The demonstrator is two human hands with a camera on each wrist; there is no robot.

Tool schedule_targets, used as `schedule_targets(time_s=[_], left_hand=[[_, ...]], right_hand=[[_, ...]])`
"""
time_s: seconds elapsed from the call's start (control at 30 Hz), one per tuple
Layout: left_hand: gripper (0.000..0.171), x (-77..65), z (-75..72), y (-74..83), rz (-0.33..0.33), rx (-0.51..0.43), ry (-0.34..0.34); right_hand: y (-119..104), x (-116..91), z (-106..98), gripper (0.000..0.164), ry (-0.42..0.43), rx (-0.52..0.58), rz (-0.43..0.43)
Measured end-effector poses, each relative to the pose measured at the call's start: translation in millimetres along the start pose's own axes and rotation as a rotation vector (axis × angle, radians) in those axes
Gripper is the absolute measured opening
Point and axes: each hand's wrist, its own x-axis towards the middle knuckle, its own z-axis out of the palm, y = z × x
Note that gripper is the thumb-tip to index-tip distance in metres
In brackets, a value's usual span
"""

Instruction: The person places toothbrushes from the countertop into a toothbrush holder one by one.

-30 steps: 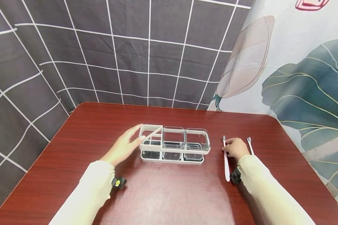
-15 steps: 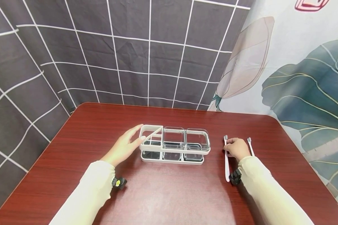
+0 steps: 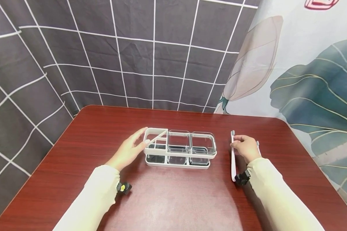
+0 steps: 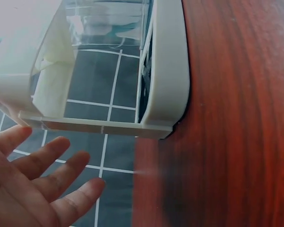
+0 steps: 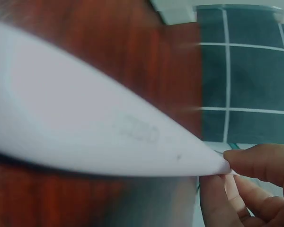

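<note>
My right hand (image 3: 246, 148) pinches a white toothbrush (image 3: 233, 165) near its neck, between thumb and fingertips. The bristled end points to the back of the table, and the handle slants toward me. In the right wrist view that handle (image 5: 94, 113) looms large and pale. At the left end of a white toothbrush holder (image 3: 191, 155), my left hand (image 3: 128, 152) keeps its fingers spread, thumb at the front and index finger at the back corner. The left wrist view shows the holder's frame (image 4: 168, 61) beside the loose fingers. Two clear cups sit in the holder.
A second toothbrush (image 3: 258, 146) lies right of my right hand, mostly hidden behind it. The dark red table (image 3: 167, 199) ends at a grey grid-patterned curtain (image 3: 133, 57) at the back and a leaf-printed one (image 3: 312, 80) on the right.
The pinched toothbrush has risen, its bristled end higher and farther back. My right hand has lifted and shifted slightly right. The left hand and holder stay in place.
</note>
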Motion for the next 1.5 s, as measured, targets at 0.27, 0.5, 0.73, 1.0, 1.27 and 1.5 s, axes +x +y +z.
schedule_targets(time_s=[0.27,0.5,0.73,1.0,1.27,1.5], left_hand=[[0.055,1.2,5.4,0.9,0.03,-0.02,0.037],[0.054,1.7,7.6,0.7,0.034,-0.013,0.054],[0.055,1.3,7.7,0.5,0.033,-0.036,0.055],[0.054,0.9,8.1,0.6,0.038,-0.07,0.057],[0.054,-0.5,7.7,-0.8,0.02,-0.079,0.048],[0.053,0.5,8.1,-0.4,0.026,-0.081,0.059]], right_hand=[[-20.1,-3.3,-13.8,0.048,0.068,0.162,-0.019],[-41.7,-9.3,-21.3,0.049,0.125,0.283,-0.07],[-62.4,-18.0,-18.6,0.049,0.109,0.315,-0.147],[-82.6,-27.7,-6.5,0.051,0.05,0.425,-0.25],[-102.9,-37.0,8.9,0.047,0.016,0.564,-0.324],[-118.7,-43.3,22.1,0.035,0.002,0.695,-0.354]])
